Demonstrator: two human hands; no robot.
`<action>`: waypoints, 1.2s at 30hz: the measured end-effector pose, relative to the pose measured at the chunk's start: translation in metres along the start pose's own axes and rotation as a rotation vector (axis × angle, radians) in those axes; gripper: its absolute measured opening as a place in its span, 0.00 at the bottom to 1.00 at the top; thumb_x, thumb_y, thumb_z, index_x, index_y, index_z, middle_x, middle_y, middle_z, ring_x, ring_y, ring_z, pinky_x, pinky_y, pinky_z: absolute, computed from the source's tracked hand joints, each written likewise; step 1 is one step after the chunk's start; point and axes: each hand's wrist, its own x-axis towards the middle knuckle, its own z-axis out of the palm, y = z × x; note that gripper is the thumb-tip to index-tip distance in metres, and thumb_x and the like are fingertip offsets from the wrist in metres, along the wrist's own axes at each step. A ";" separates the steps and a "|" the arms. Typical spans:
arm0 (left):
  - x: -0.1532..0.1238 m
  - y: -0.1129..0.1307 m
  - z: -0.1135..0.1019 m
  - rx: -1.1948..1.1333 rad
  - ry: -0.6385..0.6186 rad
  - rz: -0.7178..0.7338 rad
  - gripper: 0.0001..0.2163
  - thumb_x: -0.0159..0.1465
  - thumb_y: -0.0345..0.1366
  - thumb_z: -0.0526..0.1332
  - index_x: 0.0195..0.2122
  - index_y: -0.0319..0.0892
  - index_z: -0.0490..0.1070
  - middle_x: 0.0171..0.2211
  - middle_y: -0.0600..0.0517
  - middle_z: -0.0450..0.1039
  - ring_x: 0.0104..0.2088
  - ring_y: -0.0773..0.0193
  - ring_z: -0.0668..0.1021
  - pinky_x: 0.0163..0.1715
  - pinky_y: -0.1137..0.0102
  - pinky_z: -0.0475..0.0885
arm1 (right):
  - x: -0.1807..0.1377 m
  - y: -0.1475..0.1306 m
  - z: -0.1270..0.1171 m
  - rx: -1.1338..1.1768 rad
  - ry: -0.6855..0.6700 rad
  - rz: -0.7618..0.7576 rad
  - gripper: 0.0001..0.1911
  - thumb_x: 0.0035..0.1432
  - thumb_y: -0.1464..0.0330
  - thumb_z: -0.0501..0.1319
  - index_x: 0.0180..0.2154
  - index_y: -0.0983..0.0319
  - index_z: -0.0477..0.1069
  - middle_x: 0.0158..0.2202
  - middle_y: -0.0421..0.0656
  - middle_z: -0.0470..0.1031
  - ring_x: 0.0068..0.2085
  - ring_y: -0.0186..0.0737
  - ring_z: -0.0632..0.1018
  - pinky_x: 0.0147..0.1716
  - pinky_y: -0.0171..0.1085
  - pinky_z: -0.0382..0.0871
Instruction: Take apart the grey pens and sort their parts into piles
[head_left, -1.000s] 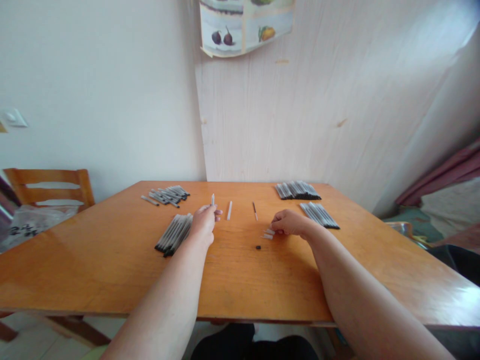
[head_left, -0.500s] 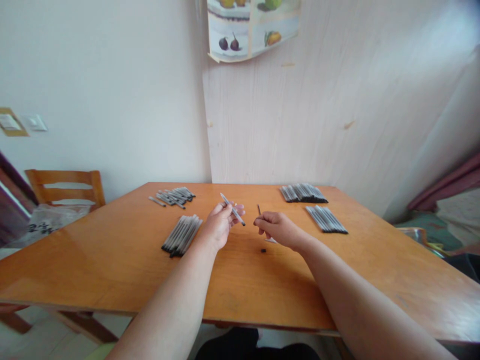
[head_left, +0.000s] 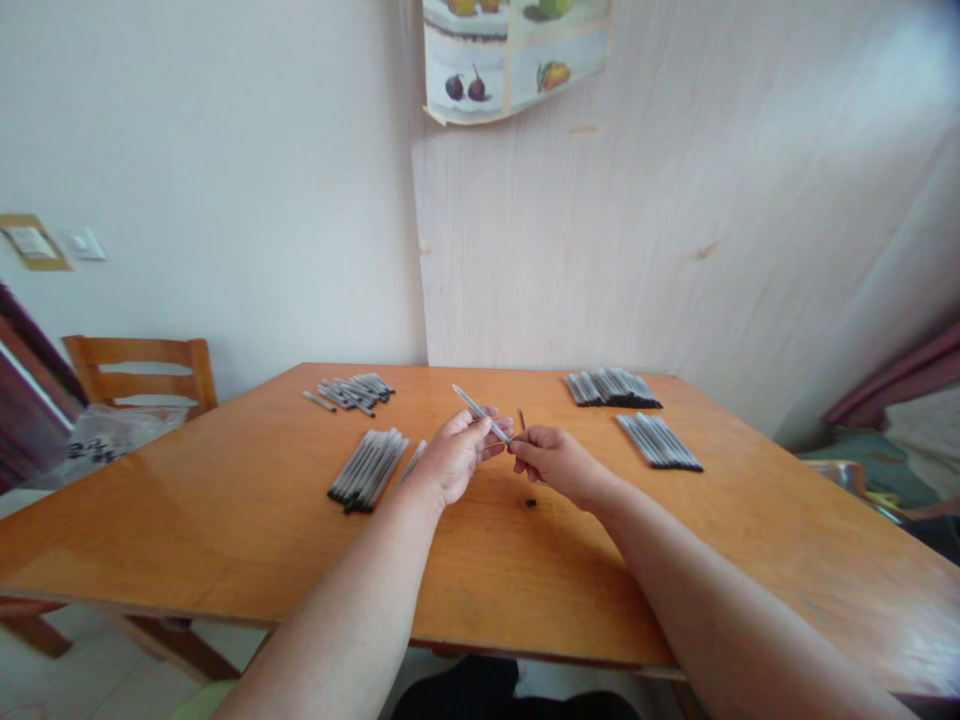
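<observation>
My left hand is closed round a clear pen, which slants down to the right. At the pen's lower, dark end, the thumb and fingertips of my right hand are pinched together. Whether they also hold a small part is hidden. Just beyond my right hand, a thin dark stick shows, partly covered by the hand. On the table nearer to me lies a small black cap. A row of clear pens with black ends lies left of my left hand, and another pen is partly behind that wrist.
On the wooden table, a loose pile of pens lies at the back left. Two groups sit at the right: a bigger bundle and a neat row. A wooden chair stands beyond the left edge.
My hands have come together: the pen in my left hand has moved right and down, and its dark end now meets my right fingertips. The view has shifted slightly.
</observation>
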 end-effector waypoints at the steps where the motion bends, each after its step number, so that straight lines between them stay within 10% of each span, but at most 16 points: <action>1: 0.000 -0.001 0.000 0.001 -0.003 0.001 0.09 0.60 0.33 0.61 0.41 0.40 0.65 0.42 0.43 0.75 0.42 0.62 0.78 0.45 0.64 0.70 | 0.000 0.000 0.000 -0.001 0.003 -0.002 0.10 0.57 0.62 0.57 0.28 0.62 0.67 0.22 0.38 0.71 0.19 0.28 0.65 0.19 0.30 0.56; 24: 0.000 -0.002 0.004 0.086 0.140 0.031 0.13 0.56 0.41 0.66 0.37 0.39 0.67 0.36 0.45 0.77 0.36 0.62 0.79 0.39 0.67 0.70 | -0.001 -0.008 0.003 -0.117 0.107 -0.044 0.11 0.58 0.63 0.55 0.27 0.63 0.67 0.18 0.37 0.68 0.18 0.28 0.66 0.19 0.29 0.57; 36: 0.000 -0.002 0.005 -0.021 0.079 0.075 0.10 0.58 0.37 0.64 0.37 0.39 0.66 0.38 0.45 0.77 0.38 0.63 0.79 0.42 0.66 0.70 | -0.003 -0.008 0.001 0.318 -0.051 0.073 0.18 0.60 0.56 0.52 0.33 0.64 0.68 0.24 0.43 0.73 0.19 0.28 0.68 0.16 0.29 0.51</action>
